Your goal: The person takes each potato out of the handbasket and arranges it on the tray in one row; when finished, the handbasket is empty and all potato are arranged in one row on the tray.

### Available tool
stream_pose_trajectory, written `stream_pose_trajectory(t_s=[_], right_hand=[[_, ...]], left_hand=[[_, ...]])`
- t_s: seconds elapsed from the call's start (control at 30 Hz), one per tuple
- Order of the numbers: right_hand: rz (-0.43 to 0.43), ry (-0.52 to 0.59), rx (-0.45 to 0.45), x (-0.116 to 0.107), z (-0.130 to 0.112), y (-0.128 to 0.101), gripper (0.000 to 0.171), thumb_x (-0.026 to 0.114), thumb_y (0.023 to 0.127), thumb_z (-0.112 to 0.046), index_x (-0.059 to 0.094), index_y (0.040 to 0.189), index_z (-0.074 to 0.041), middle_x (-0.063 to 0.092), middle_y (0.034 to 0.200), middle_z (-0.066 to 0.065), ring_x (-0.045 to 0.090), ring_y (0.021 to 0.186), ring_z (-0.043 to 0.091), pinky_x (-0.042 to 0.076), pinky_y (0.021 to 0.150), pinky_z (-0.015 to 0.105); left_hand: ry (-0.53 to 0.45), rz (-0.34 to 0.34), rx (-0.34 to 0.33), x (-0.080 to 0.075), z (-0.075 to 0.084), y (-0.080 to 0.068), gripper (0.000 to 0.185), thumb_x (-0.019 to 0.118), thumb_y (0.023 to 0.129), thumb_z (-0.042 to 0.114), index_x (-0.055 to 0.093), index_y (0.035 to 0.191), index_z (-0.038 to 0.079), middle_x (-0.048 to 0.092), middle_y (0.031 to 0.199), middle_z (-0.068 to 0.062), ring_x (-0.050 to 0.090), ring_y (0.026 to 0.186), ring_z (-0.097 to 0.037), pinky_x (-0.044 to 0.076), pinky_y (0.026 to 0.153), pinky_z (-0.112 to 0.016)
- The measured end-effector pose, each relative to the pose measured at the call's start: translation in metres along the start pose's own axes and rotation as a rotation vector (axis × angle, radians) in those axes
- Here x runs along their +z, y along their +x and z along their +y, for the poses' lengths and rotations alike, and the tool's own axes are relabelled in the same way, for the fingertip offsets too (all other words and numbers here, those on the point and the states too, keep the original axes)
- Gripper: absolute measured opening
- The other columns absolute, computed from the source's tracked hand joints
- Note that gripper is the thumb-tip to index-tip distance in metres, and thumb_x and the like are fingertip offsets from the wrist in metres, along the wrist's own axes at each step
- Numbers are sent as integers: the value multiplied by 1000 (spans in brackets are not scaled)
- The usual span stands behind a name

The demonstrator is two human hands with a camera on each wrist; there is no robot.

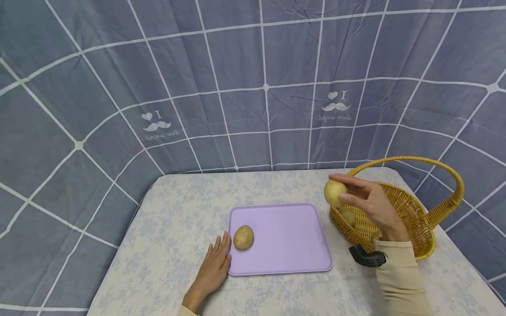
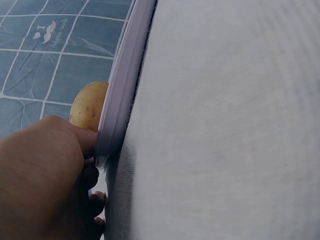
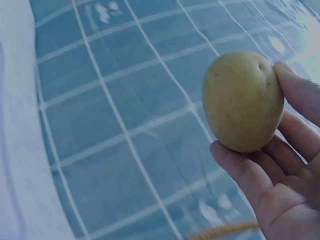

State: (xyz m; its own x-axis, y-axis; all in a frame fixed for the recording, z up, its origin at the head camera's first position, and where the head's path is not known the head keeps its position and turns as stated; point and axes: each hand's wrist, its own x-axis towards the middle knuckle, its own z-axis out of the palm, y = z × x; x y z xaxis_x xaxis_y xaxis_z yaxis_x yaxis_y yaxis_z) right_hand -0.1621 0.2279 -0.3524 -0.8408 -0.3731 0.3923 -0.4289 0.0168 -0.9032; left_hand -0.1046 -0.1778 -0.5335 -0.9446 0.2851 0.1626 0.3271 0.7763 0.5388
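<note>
The right hand (image 3: 280,187) holds a yellowish potato (image 3: 243,102) by its right side and underside, fingers (image 3: 240,167) against the skin. Behind them hangs blue cloth (image 3: 155,120) with white grid lines; the pale worktop (image 3: 30,150) fills the left edge, and a yellow woven strip (image 3: 225,230) shows low beside the hand.

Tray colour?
Plain light purple, lilac; the tray shows best in the head view.
</note>
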Motion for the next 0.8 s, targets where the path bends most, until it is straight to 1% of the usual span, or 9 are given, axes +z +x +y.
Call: stream_pose_trajectory(t_s=[0.13, 0.2, 0.27, 0.47, 0.53, 0.67, 0.8], right_hand=[[-50, 48, -2, 23, 14, 14, 43, 54, 82, 8, 45, 124, 7, 42, 131, 18, 53, 110, 23, 51, 76, 27], [-87, 88, 12, 35, 22, 21, 43, 55, 82, 6, 45, 124, 8, 40, 132, 18, 52, 111, 26, 51, 76, 30], [-119, 109, 36, 46, 30, 27, 44, 57, 82, 3, 46, 124, 6, 40, 133, 17, 51, 111, 27, 51, 77, 31], [-189, 74, 98, 78, 56, 43, 42, 61, 82, -4, 50, 123, 0, 44, 130, 18, 51, 111, 27, 48, 84, 31], [-207, 57, 142, 88, 63, 45, 41, 61, 82, -4, 52, 121, -2, 44, 130, 17, 50, 112, 26, 47, 85, 29], [-248, 41, 206, 105, 66, 48, 41, 60, 82, -3, 51, 121, 2, 45, 129, 19, 48, 114, 29, 47, 84, 27], [-286, 3, 214, 118, 70, 51, 41, 60, 82, -3, 50, 120, 7, 47, 126, 21, 45, 116, 31, 46, 87, 29]], left_hand=[[-2, 3, 1, 0, 1, 0, 49, 40, 94, 15, 24, 138, 1, 17, 146, -10, 13, 133, -32, 6, 105, -53], [-4, -3, -5, 0, 1, 0, 49, 39, 94, 16, 23, 138, 1, 17, 146, -10, 12, 133, -31, 6, 105, -53], [-2, -9, -11, 0, 1, 0, 49, 39, 94, 16, 22, 139, 2, 16, 146, -9, 12, 134, -30, 6, 105, -52], [-5, -24, -28, -2, 3, 1, 49, 37, 95, 18, 21, 139, 4, 14, 147, -6, 10, 134, -28, 5, 106, -51], [-9, -26, -30, -2, 3, 1, 49, 37, 95, 19, 20, 139, 4, 14, 147, -6, 9, 135, -28, 4, 106, -51], [-13, -31, -34, -3, 4, 2, 50, 37, 95, 19, 20, 140, 4, 13, 147, -6, 9, 135, -27, 4, 106, -51], [-7, -27, -30, -3, 4, 2, 50, 37, 95, 18, 20, 140, 4, 14, 147, -7, 9, 134, -28, 4, 106, -51]])
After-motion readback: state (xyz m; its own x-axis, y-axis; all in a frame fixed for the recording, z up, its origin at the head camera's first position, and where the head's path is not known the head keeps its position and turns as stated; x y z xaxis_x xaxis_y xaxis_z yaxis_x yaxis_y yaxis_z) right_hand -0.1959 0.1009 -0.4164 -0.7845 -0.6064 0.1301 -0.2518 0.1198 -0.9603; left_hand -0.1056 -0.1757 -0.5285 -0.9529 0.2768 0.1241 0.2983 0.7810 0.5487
